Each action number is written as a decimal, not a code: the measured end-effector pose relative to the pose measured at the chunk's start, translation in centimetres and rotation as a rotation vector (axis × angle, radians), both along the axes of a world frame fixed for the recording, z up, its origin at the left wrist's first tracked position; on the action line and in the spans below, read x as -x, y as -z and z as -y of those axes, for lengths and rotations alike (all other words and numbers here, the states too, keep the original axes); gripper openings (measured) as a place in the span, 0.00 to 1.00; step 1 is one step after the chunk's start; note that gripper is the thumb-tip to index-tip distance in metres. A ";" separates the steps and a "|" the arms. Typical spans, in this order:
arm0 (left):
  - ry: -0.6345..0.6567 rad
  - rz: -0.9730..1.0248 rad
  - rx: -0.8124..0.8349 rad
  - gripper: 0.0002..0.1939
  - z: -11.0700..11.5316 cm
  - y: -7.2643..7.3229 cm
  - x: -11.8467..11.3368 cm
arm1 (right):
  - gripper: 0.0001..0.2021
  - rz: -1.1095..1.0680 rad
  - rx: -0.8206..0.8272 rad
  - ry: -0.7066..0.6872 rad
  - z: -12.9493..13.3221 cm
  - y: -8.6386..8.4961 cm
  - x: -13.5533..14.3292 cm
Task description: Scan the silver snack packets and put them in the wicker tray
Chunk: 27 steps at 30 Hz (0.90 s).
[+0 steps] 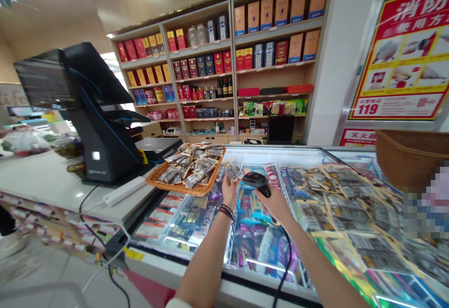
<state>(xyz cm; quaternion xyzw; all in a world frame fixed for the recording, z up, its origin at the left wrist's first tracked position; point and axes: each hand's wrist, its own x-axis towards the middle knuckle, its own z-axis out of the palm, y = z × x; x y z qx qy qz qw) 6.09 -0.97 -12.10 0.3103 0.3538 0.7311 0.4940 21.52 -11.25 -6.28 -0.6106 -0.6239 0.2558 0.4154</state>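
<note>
My left hand (229, 191), with a beaded bracelet at the wrist, pinches a small clear-and-tan packet (232, 169) above the glass-topped freezer (182, 257). Just right of it, my right hand (275, 201) is wrapped round the handle of a black barcode scanner (255, 180), whose head points left toward the packet. The scanner's black cable hangs down over the freezer. To the left of my hands, an orange wicker tray (213, 187) holds several similar packets. More packets (351, 207) lie spread over the right side of the freezer.
A black point-of-sale terminal (105, 130) stands on the white counter (80, 200) at left, near a white power strip (124, 191) and loose cables. A brown basket (410, 158) sits at right. Shelves of boxed goods (231, 65) line the back.
</note>
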 end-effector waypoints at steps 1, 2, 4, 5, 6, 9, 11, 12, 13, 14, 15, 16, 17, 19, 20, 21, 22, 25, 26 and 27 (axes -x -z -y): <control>0.002 -0.013 0.002 0.18 -0.1 0.1 0.0 | 0.13 0.002 -0.003 -0.003 0.0 0.1 0.0; 0.005 -0.026 0.006 0.18 -0.1 0.2 0.1 | 0.13 0.005 -0.007 -0.005 -0.1 0.2 -0.1; 0.008 -0.047 0.015 0.18 -0.3 0.3 0.1 | 0.13 0.009 -0.015 -0.007 -0.2 0.3 -0.1; 0.010 -0.053 0.014 0.18 -0.3 0.4 0.1 | 0.13 0.010 -0.019 -0.008 -0.3 0.4 -0.1; 0.013 -0.056 0.007 0.19 -0.4 0.4 0.2 | 0.13 0.008 -0.022 -0.009 -0.3 0.5 -0.2; 0.021 -0.065 -0.014 0.21 -0.2 0.4 0.1 | 0.13 -0.008 -0.027 -0.011 -0.4 0.7 -0.2; 0.017 -0.081 -0.023 0.22 0.0 0.3 0.1 | 0.12 -0.029 -0.026 -0.010 -0.3 0.6 -0.2; 0.016 -0.091 -0.030 0.23 0.1 0.2 0.1 | 0.12 -0.040 -0.024 -0.007 -0.3 0.5 -0.1; 0.017 -0.100 -0.040 0.23 0.2 0.2 0.0 | 0.12 -0.051 -0.023 -0.004 -0.2 0.4 -0.1; 0.020 -0.104 -0.046 0.23 0.3 0.1 0.0 | 0.11 -0.064 -0.022 -0.002 -0.2 0.3 -0.1; 0.022 -0.104 -0.044 0.23 0.4 0.1 0.0 | 0.11 -0.079 -0.019 -0.001 -0.2 0.3 -0.1; 0.024 -0.098 -0.030 0.23 0.5 0.0 -0.1 | 0.12 -0.099 -0.017 -0.002 -0.2 0.2 -0.2; 0.022 -0.088 -0.007 0.23 0.6 0.0 -0.1 | 0.12 -0.128 -0.016 -0.006 -0.3 0.2 -0.3; 0.009 -0.070 0.048 0.21 0.6 -0.1 -0.1 | 0.13 -0.205 -0.017 -0.014 -0.6 0.2 -0.8; 0.000 -0.071 0.068 0.20 0.5 -0.1 0.0 | 0.14 -0.245 -0.020 -0.013 -0.8 0.2 -1.1; -0.006 -0.081 0.082 0.19 0.4 -0.1 -0.1 | 0.15 -0.284 -0.028 -0.009 -0.9 0.1 -1.6; -0.011 -0.100 0.095 0.18 0.2 -0.1 -0.1 | 0.16 -0.321 -0.040 -0.001 -1.1 0.1 -2.2; -0.019 -0.163 0.141 0.15 -0.3 -0.3 -0.8 | 0.19 -0.414 -0.074 0.036 -1.2 -0.4 -4.2; -0.009 -0.173 0.153 0.14 -0.5 -0.3 -1.3 | 0.19 -0.437 -0.080 0.053 -1.0 -0.7 -5.0; 0.013 -0.176 0.161 0.12 -0.7 -0.5 -2.0 | 0.19 -0.453 -0.084 0.069 -0.8 -1.0 -5.9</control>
